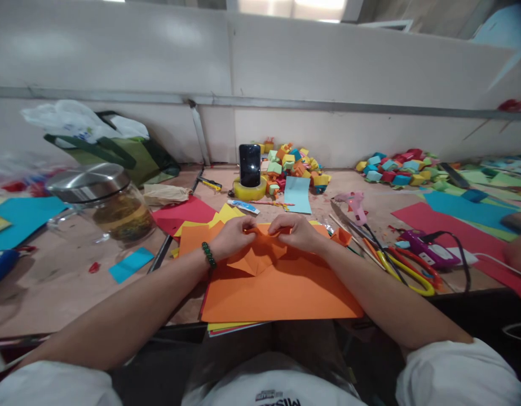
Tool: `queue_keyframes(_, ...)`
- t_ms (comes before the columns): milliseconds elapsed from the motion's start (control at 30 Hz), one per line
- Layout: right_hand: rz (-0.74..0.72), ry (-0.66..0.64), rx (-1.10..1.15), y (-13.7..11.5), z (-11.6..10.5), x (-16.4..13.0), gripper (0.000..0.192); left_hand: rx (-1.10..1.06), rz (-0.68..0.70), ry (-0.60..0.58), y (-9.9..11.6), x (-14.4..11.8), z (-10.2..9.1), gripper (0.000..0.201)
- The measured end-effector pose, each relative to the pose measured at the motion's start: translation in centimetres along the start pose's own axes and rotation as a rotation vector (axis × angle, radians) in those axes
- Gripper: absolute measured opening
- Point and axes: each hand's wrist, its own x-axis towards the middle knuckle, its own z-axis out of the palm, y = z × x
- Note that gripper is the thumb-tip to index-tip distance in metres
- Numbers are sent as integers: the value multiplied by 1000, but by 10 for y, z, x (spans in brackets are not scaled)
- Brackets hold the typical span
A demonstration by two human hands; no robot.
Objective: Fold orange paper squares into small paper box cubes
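Note:
My left hand (234,237), with a dark green bead bracelet at the wrist, pinches one side of a creased orange sheet of paper (258,258). Opposite it, my right hand (297,232) pinches the other side, thumb and fingers pressed together. The folded sheet stands slightly raised between both hands. Beneath it lies a stack of coloured paper (281,299) with orange on top and yellow and other colours showing at the edges. A small folded orange piece (341,237) sits just right of my right hand.
A phone (249,165) stands on a yellow tape roll (248,190), near piled paper cubes (292,163). At left are a glass teapot (116,208) and a bag (120,146). Yellow-handled scissors (406,273), a pink glue gun (354,206) and another person's hand (518,248) are at right.

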Motion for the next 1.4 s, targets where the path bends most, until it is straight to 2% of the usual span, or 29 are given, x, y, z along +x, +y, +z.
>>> queue_keyframes(100, -37, 4, -8, -1, 1, 0, 30, -42, -11, -11, 0, -2, 1, 9)
queue_keyframes(267, -66, 102, -53, -8, 2, -1, 38, -64, 19, 5, 4, -9, 5, 8)
queue_keyframes(367, -30, 148, -68, -15, 5, -2, 50, -95, 36, -22, 7, -10, 6, 8)
queue_keyframes(467, -3, 156, -40, -20, 10, -3, 54, -177, 41, -46, 8, -9, 6, 13)
queue_keyframes(667, 45, 104, 74, -20, 16, -4, 45, -239, -13, -163, 5, -8, 4, 13)
queue_keyframes(800, 82, 57, 86, -23, 11, -5, 42, -256, -44, -159, 1, -6, 3, 14)
queue_keyframes(900, 81, 9, 7, -26, 9, -5, 45, -290, -63, -143, 0, -4, 3, 21)
queue_keyframes(1000, 56, 23, -78, -25, 11, -4, 29, -325, -82, -145, 4, -5, 3, 24)
queue_keyframes(1100, 60, 65, -102, -21, 12, -2, 14, -357, -116, -201, 10, -8, 2, 24)
queue_keyframes(1233, 60, 90, -116, -19, 12, -1, 11, -369, -215, -218, 11, -9, 1, 26)
queue_keyframes(1400, 100, 53, -181, -21, 13, -3, 5, -422, -93, -158, 5, -6, 4, 27)
